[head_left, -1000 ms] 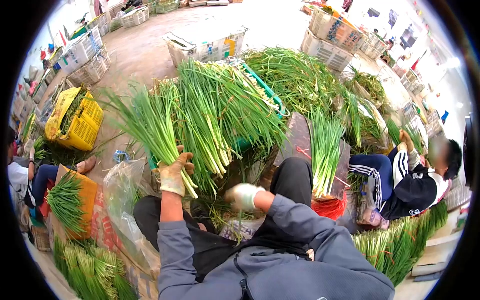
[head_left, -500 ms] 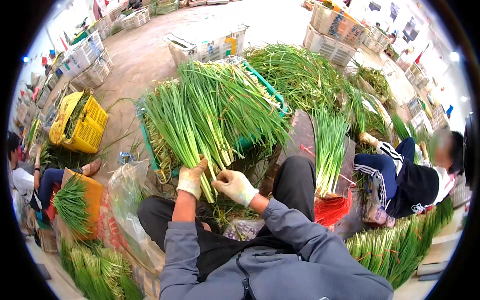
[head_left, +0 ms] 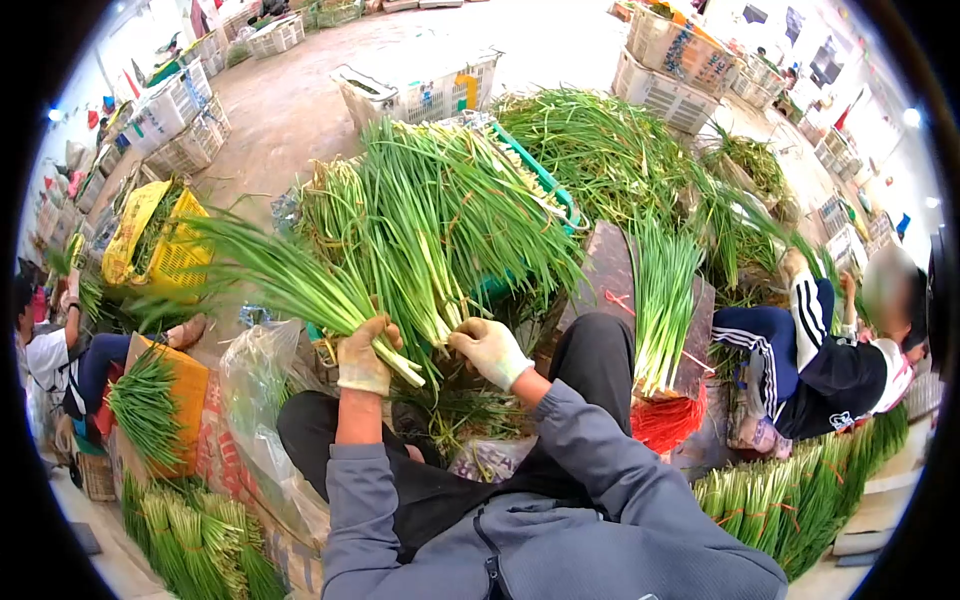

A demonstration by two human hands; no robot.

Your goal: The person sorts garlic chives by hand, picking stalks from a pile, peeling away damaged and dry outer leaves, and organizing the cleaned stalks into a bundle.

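Grey long-sleeved jacket (head_left: 620, 535), fitted with dark front zip (head_left: 490, 565), seen at lower centre of frame; black trousers (head_left: 588, 385) worn. Left hand (head_left: 366, 355) and right hand (head_left: 490, 350) covered by off-white gloves (head_left: 505, 362), visibly stained.

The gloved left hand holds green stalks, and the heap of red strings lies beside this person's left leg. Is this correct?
Not quite: the heap of red strings lies beside this person's right leg, as the head view shows. The gloved left hand does hold green stalks.

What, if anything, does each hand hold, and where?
Left hand: a bunch of green stalks, near their pale ends. Right hand: whether it grips anything cannot be told.
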